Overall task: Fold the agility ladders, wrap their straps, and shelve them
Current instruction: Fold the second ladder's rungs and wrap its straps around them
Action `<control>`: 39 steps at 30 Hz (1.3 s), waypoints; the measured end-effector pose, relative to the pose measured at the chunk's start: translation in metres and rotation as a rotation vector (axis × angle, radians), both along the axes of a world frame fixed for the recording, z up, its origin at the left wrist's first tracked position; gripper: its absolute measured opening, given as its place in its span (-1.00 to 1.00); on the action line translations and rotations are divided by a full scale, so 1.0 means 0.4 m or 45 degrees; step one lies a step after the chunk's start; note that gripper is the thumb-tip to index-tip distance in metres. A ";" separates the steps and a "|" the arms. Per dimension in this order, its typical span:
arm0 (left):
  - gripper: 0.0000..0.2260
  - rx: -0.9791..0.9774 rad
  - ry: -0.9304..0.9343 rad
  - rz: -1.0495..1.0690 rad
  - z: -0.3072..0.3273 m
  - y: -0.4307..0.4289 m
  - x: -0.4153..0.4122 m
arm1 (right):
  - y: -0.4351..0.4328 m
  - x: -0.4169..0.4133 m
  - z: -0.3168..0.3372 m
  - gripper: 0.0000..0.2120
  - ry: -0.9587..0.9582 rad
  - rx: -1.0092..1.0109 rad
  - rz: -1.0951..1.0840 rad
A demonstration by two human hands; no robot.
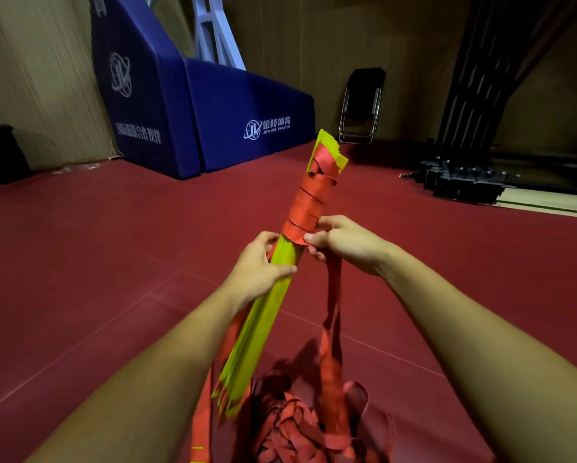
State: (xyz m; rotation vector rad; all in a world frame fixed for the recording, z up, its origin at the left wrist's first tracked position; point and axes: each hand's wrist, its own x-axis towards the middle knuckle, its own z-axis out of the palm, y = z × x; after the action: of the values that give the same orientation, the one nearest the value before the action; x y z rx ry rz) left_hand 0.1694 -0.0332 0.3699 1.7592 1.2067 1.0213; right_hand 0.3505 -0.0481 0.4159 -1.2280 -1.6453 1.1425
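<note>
Open floor (96, 262) surrounds left hand (260, 265) and right hand (343, 242) gripping ladder (263, 312).

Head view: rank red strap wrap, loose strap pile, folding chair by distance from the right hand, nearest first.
1. red strap wrap: on the folded ladder, pinched by the right hand.
2. loose strap pile: on the floor, below the hand.
3. folding chair: far off, against the back wall.

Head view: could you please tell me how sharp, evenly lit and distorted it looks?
In the head view, the wrapped strap and the fingers on it are sharp; the left wall smears into streaks; the dark rack at right sits in shadow; the wide lens tilts the blue padding and stretches the forearms.
</note>
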 end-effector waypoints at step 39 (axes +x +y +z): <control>-0.81 0.090 0.373 0.268 -0.016 0.011 0.016 | 0.025 -0.064 -0.033 -0.57 -0.073 0.193 -0.536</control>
State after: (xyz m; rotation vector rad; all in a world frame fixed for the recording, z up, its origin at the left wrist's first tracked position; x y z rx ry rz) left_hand 0.1760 -0.0289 0.3634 1.9157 1.5826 0.9561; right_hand 0.3248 -0.0382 0.4027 -1.4313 -1.3952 0.7160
